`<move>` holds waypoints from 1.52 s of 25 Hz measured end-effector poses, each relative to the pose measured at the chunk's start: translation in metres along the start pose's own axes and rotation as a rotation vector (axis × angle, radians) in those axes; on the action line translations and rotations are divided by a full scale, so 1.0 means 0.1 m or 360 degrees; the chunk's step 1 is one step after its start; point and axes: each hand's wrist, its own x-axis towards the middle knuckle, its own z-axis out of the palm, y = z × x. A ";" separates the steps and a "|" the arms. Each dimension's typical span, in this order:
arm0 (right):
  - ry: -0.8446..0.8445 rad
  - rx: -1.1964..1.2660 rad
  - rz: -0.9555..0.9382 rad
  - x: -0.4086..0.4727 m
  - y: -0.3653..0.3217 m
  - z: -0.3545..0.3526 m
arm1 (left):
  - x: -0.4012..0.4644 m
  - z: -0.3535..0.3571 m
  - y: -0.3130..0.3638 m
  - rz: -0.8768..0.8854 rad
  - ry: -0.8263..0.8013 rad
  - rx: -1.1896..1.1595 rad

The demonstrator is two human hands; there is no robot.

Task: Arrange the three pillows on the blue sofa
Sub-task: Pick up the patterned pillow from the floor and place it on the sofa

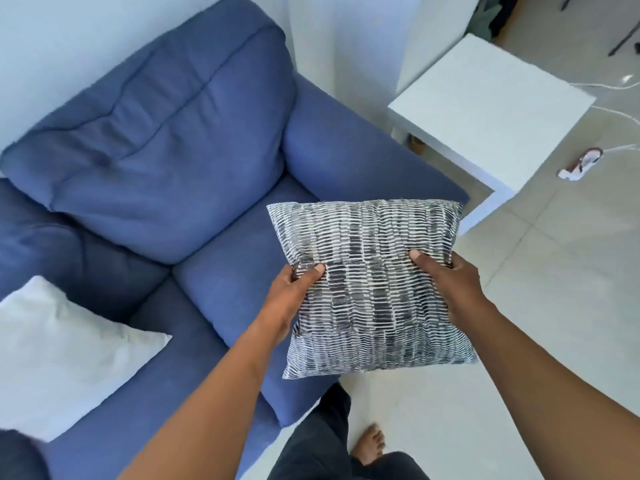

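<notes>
A grey and white striped pillow [372, 289] is held in the air over the front right corner of the blue sofa [180, 157]. My left hand [291, 299] grips its left edge and my right hand [453, 285] grips its right edge, thumbs pressed into the top face. A plain white pillow [65, 355] lies on the sofa seat at the far left, partly cut off by the frame edge. No third pillow is in view.
A white side table [491, 112] stands just right of the sofa's armrest [346, 150]. Pale floor tiles lie to the right, with a small object [341, 164] and thin white cables on them. My legs and a bare foot [372, 445] are at the bottom.
</notes>
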 end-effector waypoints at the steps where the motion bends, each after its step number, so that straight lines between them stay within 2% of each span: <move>1: -0.0054 -0.0076 -0.0025 0.07 -0.16 0.19 | 0.02 -0.15 0.06 0.0019 0.0054 -0.0026; 6: -0.0339 -0.0240 -0.0131 0.31 -0.71 1.12 | 0.07 -0.78 0.28 0.0046 0.0278 -0.0100; 11: -0.0605 -0.0394 -0.0058 0.57 -0.90 1.93 | 0.13 -1.25 0.30 0.0025 0.0522 -0.0169; 15: -0.0836 -0.0584 -0.0015 0.90 -1.05 2.58 | 0.29 -1.50 0.39 0.0006 0.0752 -0.0168; 20: -0.1024 -0.0822 -0.0180 1.29 -1.25 3.17 | 0.62 -1.65 0.58 -0.0016 0.1024 -0.0253; 23: -0.0998 -0.0857 -0.0272 1.48 -1.31 3.48 | 0.90 -1.74 0.61 0.0027 0.1116 -0.0302; 25: -0.1016 -0.0903 -0.0248 1.63 -1.29 3.66 | 1.09 -1.83 0.62 -0.0041 0.1101 -0.0296; 28: -0.1007 -0.1250 -0.0057 1.84 -1.27 3.80 | 1.37 -1.99 0.62 -0.0240 0.0995 -0.0208; 31: -0.0935 -0.1503 -0.0057 2.02 -1.33 3.94 | 1.53 -2.18 0.65 -0.0376 0.1091 -0.0257; 34: -0.0822 -0.1306 -0.0168 2.12 -1.52 4.15 | 1.63 -2.39 0.79 -0.0307 0.1249 -0.0478; 38: -0.0745 -0.0960 -0.0045 2.21 -1.76 4.45 | 1.83 -2.59 1.10 -0.0241 0.1287 -0.0677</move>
